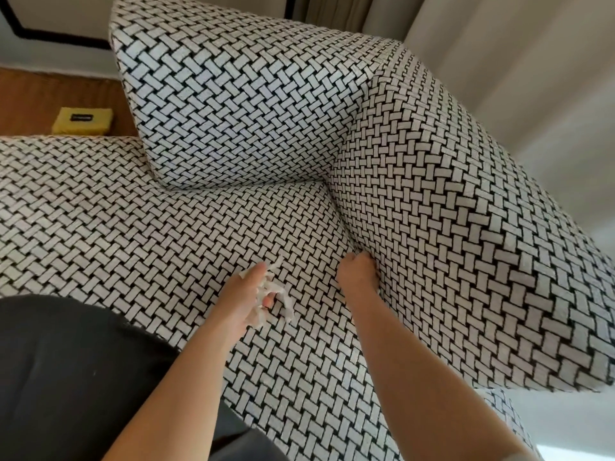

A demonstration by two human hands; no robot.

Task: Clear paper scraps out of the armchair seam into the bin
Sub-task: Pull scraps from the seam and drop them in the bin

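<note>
The armchair seat [139,227] is covered in black-and-white woven-pattern fabric. My left hand [246,297] hovers just over the seat, shut on a bunch of crumpled white paper scraps [278,291] that stick out past the fingers. My right hand [357,272] presses into the seam [346,227] where the seat meets the right cushion [466,244]; its fingertips are tucked into the gap and hidden, so what they hold cannot be seen. No bin shows in the head view.
The back cushion [239,104] leans at the top centre. On the brown wooden floor [30,101] at the left lies a yellow box [83,120]. Pale curtains [499,61] hang at the right. My dark clothing [66,377] fills the lower left.
</note>
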